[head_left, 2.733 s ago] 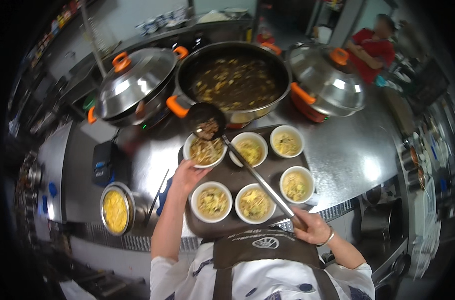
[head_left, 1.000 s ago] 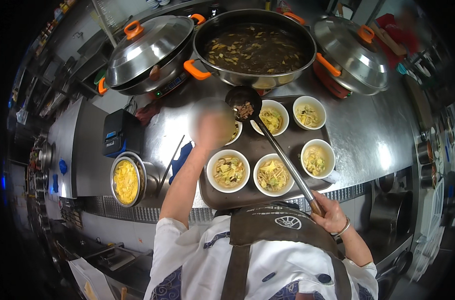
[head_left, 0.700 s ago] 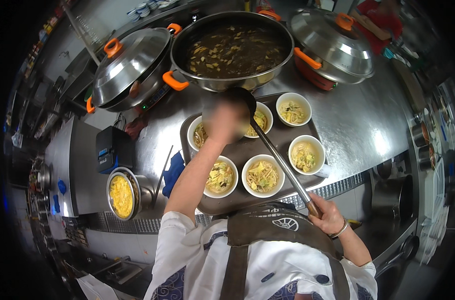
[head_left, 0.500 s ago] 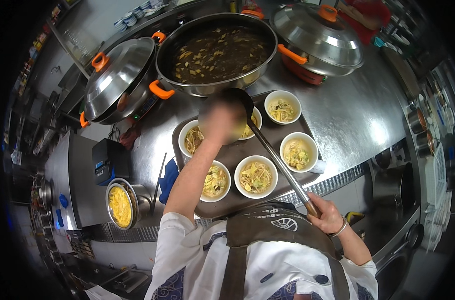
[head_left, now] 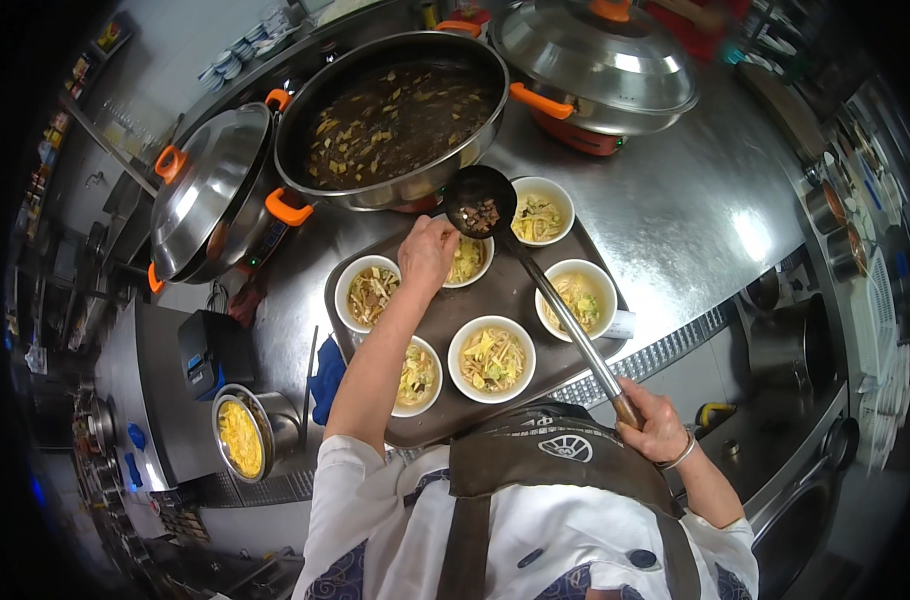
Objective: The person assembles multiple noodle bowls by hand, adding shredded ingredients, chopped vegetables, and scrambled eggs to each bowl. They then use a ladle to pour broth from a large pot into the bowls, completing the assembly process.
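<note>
A: What does each hand hold?

B: The right hand (head_left: pixel 655 427) is closed round the wooden grip of a ladle (head_left: pixel 469 186), by the table's (head_left: pixel 720 190) front edge. The ladle's cup, bearing brown pieces (head_left: pixel 481 217), lies over the far edge of a brown tray (head_left: pixel 475 302). The left hand (head_left: pixel 427 253) is just beside the cup, fingers bunched; whether they pinch anything, I cannot tell.

A: And the room around them?

B: Six white bowls (head_left: pixel 492 360) stand on the tray in two rows. An uncovered pot (head_left: pixel 462 160) sits close beyond its far edge; the widest stretch of steel runs off from its right edge.

A: Hidden parts?

B: The left hand covers part of the far-middle bowl (head_left: pixel 469 262), the forearm (head_left: pixel 377 365) part of the near-left one, the ladle's handle part of the near-right one. An apron (head_left: pixel 535 460) overlaps the tray's near edge. The pale object (head_left: pixel 622 324) at the tray's right edge is hard to make out.
</note>
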Demonstrator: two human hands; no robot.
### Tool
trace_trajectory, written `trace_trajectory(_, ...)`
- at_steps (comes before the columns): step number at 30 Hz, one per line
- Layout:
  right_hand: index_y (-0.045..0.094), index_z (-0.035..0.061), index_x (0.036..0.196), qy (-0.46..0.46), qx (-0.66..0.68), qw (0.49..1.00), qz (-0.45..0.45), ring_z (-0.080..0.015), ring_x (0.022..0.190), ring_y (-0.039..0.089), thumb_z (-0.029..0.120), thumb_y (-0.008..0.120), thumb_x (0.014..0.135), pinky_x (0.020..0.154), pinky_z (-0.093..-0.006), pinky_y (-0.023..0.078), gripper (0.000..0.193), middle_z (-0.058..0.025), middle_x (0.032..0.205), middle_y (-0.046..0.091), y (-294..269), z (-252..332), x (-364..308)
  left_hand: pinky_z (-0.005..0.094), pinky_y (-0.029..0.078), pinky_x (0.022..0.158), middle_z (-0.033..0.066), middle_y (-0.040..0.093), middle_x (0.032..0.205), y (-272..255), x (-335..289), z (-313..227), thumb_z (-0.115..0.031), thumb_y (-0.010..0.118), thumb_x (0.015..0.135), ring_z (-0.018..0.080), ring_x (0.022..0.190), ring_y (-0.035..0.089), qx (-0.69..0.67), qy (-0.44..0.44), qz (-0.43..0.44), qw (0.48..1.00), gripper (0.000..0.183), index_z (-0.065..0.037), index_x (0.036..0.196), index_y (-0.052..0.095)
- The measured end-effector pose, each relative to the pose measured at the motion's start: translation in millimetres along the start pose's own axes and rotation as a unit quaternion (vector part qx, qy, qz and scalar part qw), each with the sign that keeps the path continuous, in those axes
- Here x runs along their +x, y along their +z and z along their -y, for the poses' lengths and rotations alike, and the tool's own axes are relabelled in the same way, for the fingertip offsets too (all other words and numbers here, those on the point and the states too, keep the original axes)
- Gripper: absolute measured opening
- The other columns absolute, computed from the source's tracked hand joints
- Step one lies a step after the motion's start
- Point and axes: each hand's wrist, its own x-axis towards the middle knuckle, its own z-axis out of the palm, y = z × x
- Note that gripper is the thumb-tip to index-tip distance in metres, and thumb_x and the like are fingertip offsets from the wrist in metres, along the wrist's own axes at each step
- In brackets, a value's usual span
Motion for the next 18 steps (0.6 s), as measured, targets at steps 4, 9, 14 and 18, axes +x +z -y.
trace_trajectory(4, 0.042, -0.0004, 0.119, 0.01, 0.001, 1.0, 0.009, -0.025, 0.059, 0.057, 0.005, 0.061, 0.067, 0.058, -0.0312, 0.047, 0.056, -0.0148, 0.07, 0.056, -5, 2, -3, 0.0379, 0.045, 0.069, 0.0107, 0.051, 0.088, 12, 10, -19, -0.015, 0.064, 0.071, 0.0288, 0.081, 0.055, -0.009, 0.028, 0.036, 0.999, 0.02, -0.008, 0.089, 0.06)
trace_trajectory(9, 0.042, 0.0019, 0.12, 0.027, 0.02, 0.999, 0.006, -0.0258, 0.059, 0.057, 0.006, 0.061, 0.067, 0.059, -0.0316, 0.047, 0.057, -0.0146, 0.069, 0.056, -6, -1, -5, 0.0391, 0.045, 0.072, 0.0115, 0.049, 0.093, 28, 20, -29, -0.014, 0.063, 0.072, 0.0287, 0.086, 0.054, 0.036, 0.036, 0.074, 0.996, 0.022, -0.006, 0.092, 0.059)
trace_trajectory(14, 0.042, 0.0038, 0.12, 0.041, 0.027, 0.999, 0.003, -0.0262, 0.059, 0.058, 0.007, 0.061, 0.067, 0.059, -0.0319, 0.047, 0.057, -0.0146, 0.068, 0.056, -9, -5, -9, 0.0402, 0.045, 0.069, 0.0128, 0.048, 0.088, 36, 32, -42, -0.011, 0.061, 0.071, 0.0301, 0.082, 0.054, 0.052, 0.093, 0.086, 0.991, 0.014, -0.003, 0.081, 0.057)
trace_trajectory(18, 0.043, -0.0027, 0.117, 0.007, 0.033, 0.999, -0.021, -0.0174, 0.053, 0.053, 0.001, 0.061, 0.064, 0.053, -0.0273, 0.044, 0.056, -0.0098, 0.066, 0.053, -8, -7, -9, 0.0391, 0.045, 0.063, 0.0104, 0.05, 0.085, 47, 41, -43, -0.01, 0.062, 0.069, 0.0276, 0.077, 0.055, 0.133, 0.136, 0.042, 0.981, 0.011, -0.005, 0.078, 0.059)
